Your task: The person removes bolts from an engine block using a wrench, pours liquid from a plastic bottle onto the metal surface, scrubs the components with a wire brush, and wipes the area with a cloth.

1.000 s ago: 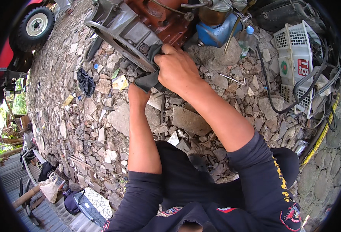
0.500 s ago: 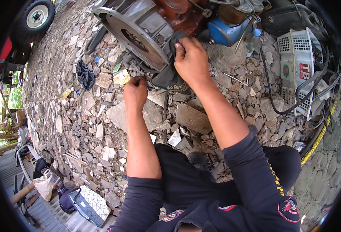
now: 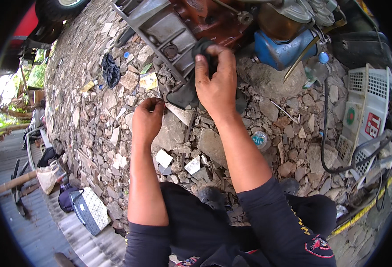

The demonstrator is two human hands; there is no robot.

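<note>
A grey metal engine housing (image 3: 167, 38) joins a rusty orange-brown engine block (image 3: 209, 20) at the top middle. My right hand (image 3: 217, 86) pinches a dark cloth (image 3: 205, 46) between thumb and fingers against the side of the housing, close to where it meets the block. Loose dark fabric (image 3: 182, 97) hangs below the housing, behind the hand. My left hand (image 3: 148, 121) hovers over the rubble to the left of that fabric, its fingers curled together. Whatever lies between those fingertips is hidden.
Broken stone covers the ground. At right stand a blue container (image 3: 278, 49), a plastic bottle (image 3: 315, 71) and a white plastic crate (image 3: 360, 115) with a black hose (image 3: 324, 133). A clear plastic cup (image 3: 259, 140) lies beside my right forearm. A black plastic bag (image 3: 110, 71) lies left.
The view has shifted, so the housing's round front face has left the picture. My right hand with the cloth has shifted along the housing's side. My left hand stays curled.
</note>
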